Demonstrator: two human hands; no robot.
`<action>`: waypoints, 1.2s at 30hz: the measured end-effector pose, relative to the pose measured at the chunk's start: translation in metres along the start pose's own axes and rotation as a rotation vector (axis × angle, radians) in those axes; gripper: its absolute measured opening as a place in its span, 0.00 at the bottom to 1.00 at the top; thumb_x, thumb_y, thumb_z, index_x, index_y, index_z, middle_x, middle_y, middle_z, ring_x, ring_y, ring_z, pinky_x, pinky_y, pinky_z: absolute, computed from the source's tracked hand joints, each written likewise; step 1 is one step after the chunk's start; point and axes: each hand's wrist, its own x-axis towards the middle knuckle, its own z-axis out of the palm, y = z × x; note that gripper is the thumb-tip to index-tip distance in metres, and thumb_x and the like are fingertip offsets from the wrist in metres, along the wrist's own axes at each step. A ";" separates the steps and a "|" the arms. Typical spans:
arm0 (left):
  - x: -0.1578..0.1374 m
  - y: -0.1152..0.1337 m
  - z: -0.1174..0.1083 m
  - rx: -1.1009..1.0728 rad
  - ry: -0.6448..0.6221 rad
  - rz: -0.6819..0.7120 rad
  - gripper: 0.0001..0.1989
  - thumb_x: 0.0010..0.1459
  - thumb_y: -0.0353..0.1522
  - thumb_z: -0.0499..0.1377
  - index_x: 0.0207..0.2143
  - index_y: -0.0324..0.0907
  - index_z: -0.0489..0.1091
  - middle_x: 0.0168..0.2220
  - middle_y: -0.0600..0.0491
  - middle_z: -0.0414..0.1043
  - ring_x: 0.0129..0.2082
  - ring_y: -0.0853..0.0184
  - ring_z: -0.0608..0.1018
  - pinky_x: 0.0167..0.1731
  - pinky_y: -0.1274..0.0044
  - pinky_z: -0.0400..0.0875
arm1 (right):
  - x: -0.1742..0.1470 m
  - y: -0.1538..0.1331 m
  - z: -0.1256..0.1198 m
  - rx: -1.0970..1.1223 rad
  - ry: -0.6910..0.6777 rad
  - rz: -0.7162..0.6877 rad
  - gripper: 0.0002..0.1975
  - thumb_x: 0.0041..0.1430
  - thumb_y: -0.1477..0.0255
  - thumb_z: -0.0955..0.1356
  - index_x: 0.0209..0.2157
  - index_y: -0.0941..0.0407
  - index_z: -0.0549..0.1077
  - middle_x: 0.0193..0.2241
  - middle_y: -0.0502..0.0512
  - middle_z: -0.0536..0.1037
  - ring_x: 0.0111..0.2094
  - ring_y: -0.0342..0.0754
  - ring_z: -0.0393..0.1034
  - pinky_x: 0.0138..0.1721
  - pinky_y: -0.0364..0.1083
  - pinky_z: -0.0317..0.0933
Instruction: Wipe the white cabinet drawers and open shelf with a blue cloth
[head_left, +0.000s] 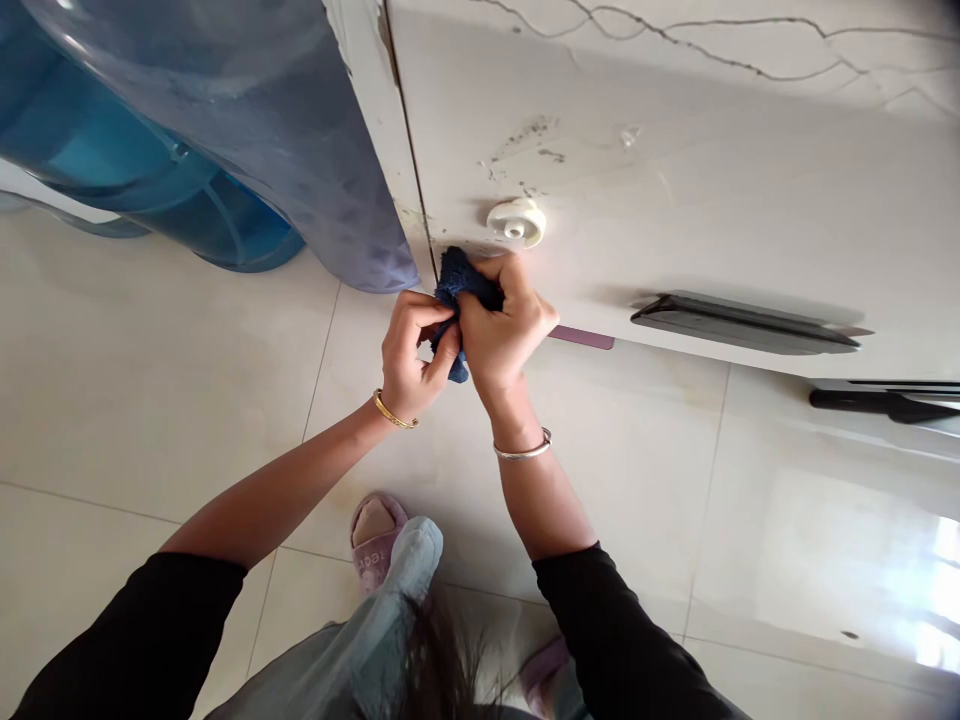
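A dark blue cloth [454,275] is bunched between my two hands, close to the edge of a white panel [712,180]. My right hand [510,320] is closed around its upper part, near the panel's lower left corner. Thumb and fingers of my left hand [416,350] pinch the cloth from the left, and its lower end hangs below them. Just above my right hand, a round white fitting [517,223] sticks out from the panel. Grey smudges and scuffs mark the panel above that fitting.
Large blue translucent water bottles [247,225] stand at the left, beside the panel. A dark handle [750,325] juts from the panel at right. Cracks run along the top. Beige tiles [622,480] cover the floor, where my pink slipper [373,545] shows.
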 end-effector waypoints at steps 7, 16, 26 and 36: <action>-0.001 0.002 -0.002 -0.036 0.004 -0.012 0.08 0.69 0.31 0.58 0.49 0.46 0.68 0.41 0.53 0.69 0.35 0.73 0.74 0.28 0.83 0.71 | -0.003 -0.001 0.001 0.010 -0.140 0.134 0.08 0.56 0.79 0.63 0.31 0.54 0.71 0.25 0.43 0.71 0.26 0.38 0.66 0.32 0.41 0.64; -0.006 0.003 0.001 -0.065 -0.039 -0.050 0.08 0.70 0.33 0.57 0.50 0.46 0.69 0.42 0.51 0.69 0.37 0.71 0.75 0.29 0.82 0.73 | -0.003 0.002 -0.004 -0.024 -0.171 0.204 0.08 0.57 0.79 0.63 0.32 0.54 0.72 0.26 0.45 0.73 0.29 0.41 0.71 0.34 0.43 0.67; -0.009 0.003 -0.003 -0.058 -0.025 -0.094 0.08 0.70 0.35 0.56 0.49 0.46 0.68 0.44 0.50 0.69 0.39 0.70 0.77 0.29 0.82 0.74 | 0.000 -0.006 0.001 -0.121 -0.184 0.200 0.10 0.53 0.82 0.65 0.30 0.51 0.68 0.25 0.45 0.73 0.26 0.42 0.66 0.32 0.43 0.66; -0.009 0.004 -0.006 -0.063 0.104 -0.103 0.07 0.70 0.36 0.57 0.48 0.47 0.67 0.45 0.51 0.67 0.39 0.72 0.75 0.29 0.82 0.73 | 0.000 -0.017 0.014 -0.073 -0.159 0.102 0.08 0.56 0.80 0.64 0.31 0.52 0.70 0.25 0.45 0.74 0.26 0.40 0.65 0.32 0.42 0.64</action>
